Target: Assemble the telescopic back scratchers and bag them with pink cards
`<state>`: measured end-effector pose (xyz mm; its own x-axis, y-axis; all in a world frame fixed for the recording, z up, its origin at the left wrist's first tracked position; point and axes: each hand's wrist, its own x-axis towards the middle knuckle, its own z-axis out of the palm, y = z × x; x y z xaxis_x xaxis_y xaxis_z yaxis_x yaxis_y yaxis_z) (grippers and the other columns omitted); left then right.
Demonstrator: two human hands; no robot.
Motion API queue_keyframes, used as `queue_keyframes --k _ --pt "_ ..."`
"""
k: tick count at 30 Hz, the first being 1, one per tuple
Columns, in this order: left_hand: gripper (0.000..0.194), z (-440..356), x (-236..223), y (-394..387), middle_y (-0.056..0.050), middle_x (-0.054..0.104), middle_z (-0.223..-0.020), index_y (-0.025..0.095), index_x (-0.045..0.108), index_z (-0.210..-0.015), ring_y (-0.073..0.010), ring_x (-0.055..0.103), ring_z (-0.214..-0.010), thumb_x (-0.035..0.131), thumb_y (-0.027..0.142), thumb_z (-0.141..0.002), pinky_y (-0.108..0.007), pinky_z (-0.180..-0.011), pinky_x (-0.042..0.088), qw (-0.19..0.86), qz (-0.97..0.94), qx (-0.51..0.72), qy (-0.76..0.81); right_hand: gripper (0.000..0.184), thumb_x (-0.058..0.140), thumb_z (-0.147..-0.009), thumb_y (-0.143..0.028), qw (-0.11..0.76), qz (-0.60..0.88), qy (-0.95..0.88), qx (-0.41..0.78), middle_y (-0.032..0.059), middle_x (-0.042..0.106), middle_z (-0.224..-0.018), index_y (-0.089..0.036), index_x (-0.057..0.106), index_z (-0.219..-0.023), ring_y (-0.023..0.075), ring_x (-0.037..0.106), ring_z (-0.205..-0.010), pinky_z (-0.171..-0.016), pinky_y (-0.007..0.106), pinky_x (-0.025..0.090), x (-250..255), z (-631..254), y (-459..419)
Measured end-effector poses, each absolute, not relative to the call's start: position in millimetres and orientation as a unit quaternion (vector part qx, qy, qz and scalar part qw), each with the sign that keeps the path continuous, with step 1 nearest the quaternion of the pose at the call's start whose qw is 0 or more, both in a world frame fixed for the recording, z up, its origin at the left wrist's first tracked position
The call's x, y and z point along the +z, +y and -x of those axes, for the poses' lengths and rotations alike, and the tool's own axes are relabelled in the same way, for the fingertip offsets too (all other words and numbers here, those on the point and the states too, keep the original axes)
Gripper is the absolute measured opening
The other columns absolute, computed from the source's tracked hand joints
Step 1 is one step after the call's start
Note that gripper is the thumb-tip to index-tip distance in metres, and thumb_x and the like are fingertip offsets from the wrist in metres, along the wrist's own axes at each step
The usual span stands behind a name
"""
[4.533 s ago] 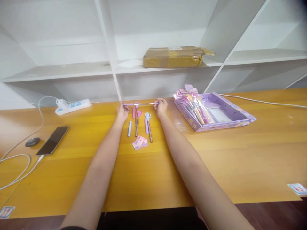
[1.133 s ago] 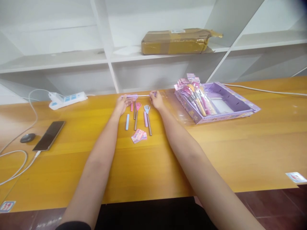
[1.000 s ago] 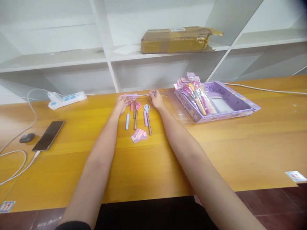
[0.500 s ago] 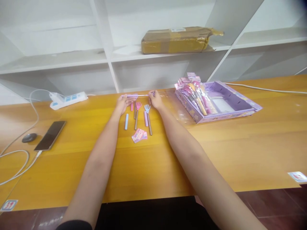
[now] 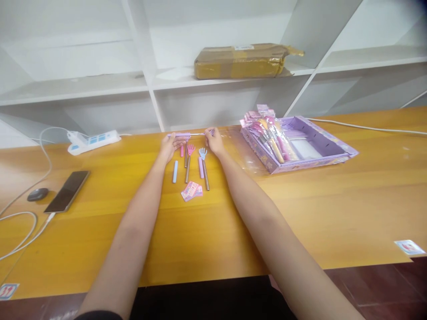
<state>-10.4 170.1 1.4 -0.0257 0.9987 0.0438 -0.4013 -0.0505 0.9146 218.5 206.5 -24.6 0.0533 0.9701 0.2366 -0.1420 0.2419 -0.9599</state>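
Note:
Held level between both hands is a back scratcher (image 5: 195,134) with a purple handle and a thin metal rod. My left hand (image 5: 169,146) is closed around the handle end. At the other end my right hand (image 5: 213,140) pinches the purple head, mostly covered by the fingers. Just below the hands lie a pink-headed scratcher (image 5: 191,150), a blue-headed scratcher (image 5: 203,154) and another metal rod partly behind the left hand. Loose handle sleeves lie among them: a blue one (image 5: 175,172), a purple one (image 5: 201,168) and a pink one (image 5: 182,151). Pink printed cards (image 5: 191,190) overlap nearer to me.
A purple display box (image 5: 336,155) with bagged scratchers (image 5: 275,140) stands right, beside clear plastic film. Left are a phone (image 5: 67,191), a mouse (image 5: 38,194), cables and a power strip (image 5: 95,141). A taped carton (image 5: 240,62) sits on the shelf behind.
The view has shifted slightly. Both hands still grip the purple scratcher in nearly the same place, and the items on the table lie as before.

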Motion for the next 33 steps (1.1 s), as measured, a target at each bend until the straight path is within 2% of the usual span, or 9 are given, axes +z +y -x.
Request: queue_keyframes --k 4,7,12,17,24,28,30,33 --pt "0.019 11.9 2.3 169.0 -0.003 0.08 -0.079 0.016 0.072 -0.098 -0.0111 0.076 -0.069 0.084 0.03 -0.097 -0.021 -0.072 0.057 0.591 -0.373 0.625 0.348 0.038 0.082 -0.095 -0.049 0.621 0.377 -0.478 0.493 -0.012 0.046 -0.061 -0.026 0.051 -0.096 0.0075 0.041 -0.046 -0.045 0.02 0.033 -16.3 -217.4 203.1" --pt "0.016 8.3 6.1 168.6 0.002 0.072 -0.07 0.016 0.073 -0.096 -0.0057 0.066 -0.059 0.086 0.026 -0.095 -0.018 -0.064 0.052 0.598 -0.357 0.636 0.334 0.035 0.082 -0.094 -0.047 0.631 0.348 -0.457 0.521 -0.0108 0.046 -0.062 -0.024 0.056 -0.096 0.007 0.041 -0.048 -0.046 0.019 0.033 -9.7 -212.8 198.7" --pt "0.023 -10.1 16.4 167.7 0.008 0.055 -0.057 0.017 0.072 -0.091 -0.0034 0.049 -0.046 0.085 0.035 -0.097 -0.02 -0.051 0.044 0.609 -0.338 0.644 0.316 0.039 0.086 -0.09 -0.054 0.632 0.314 -0.43 0.563 -0.008 0.048 -0.065 -0.021 0.063 -0.092 0.0064 0.043 -0.052 -0.048 0.019 0.038 2.3 -198.2 190.5" --pt "0.034 -28.3 23.0 163.7 0.006 0.054 -0.058 0.017 0.071 -0.089 -0.0047 0.047 -0.045 0.08 0.047 -0.1 -0.022 -0.048 0.041 0.607 -0.337 0.646 0.317 0.043 0.082 -0.091 -0.06 0.633 0.304 -0.415 0.579 -0.007 0.048 -0.066 -0.02 0.069 -0.093 0.0061 0.042 -0.051 -0.049 0.019 0.039 11.0 -183.7 184.8" --pt "0.044 -33.1 20.8 161.5 0.008 0.043 -0.054 0.019 0.062 -0.079 -0.0056 0.04 -0.044 0.074 0.055 -0.103 -0.022 -0.047 0.037 0.544 -0.312 0.707 0.327 0.049 0.071 -0.096 -0.069 0.66 0.335 -0.394 0.545 -0.0071 0.041 -0.061 -0.02 0.067 -0.089 0.008 0.035 -0.049 -0.044 0.021 0.032 8.0 -175.3 184.5" --pt "0.046 -8.5 23.6 167.5 0.011 0.031 -0.053 0.021 0.057 -0.078 -0.0053 0.031 -0.041 0.074 0.057 -0.102 -0.021 -0.044 0.03 0.493 -0.275 0.752 0.34 0.049 0.069 -0.096 -0.07 0.698 0.36 -0.366 0.499 -0.0083 0.036 -0.06 -0.022 0.061 -0.088 0.0086 0.031 -0.047 -0.043 0.021 0.028 2.5 -191.2 195.1" --pt "0.047 13.7 27.4 169.4 0.012 0.025 -0.052 0.022 0.053 -0.077 -0.0052 0.027 -0.04 0.072 0.055 -0.104 -0.021 -0.043 0.026 0.461 -0.247 0.778 0.348 0.048 0.066 -0.097 -0.07 0.721 0.376 -0.344 0.47 -0.0082 0.038 -0.061 -0.023 0.057 -0.087 0.0085 0.03 -0.047 -0.043 0.021 0.026 0.1 -209.6 202.6" --pt "0.049 55.4 36.1 168.0 0.012 0.026 -0.052 0.022 0.044 -0.076 -0.0047 0.024 -0.039 0.065 0.051 -0.109 -0.019 -0.042 0.022 0.41 -0.201 0.814 0.36 0.048 0.061 -0.099 -0.07 0.754 0.395 -0.311 0.422 -0.0072 0.044 -0.066 -0.024 0.053 -0.088 0.008 0.029 -0.048 -0.043 0.019 0.025 -2.1 -245.7 213.3"
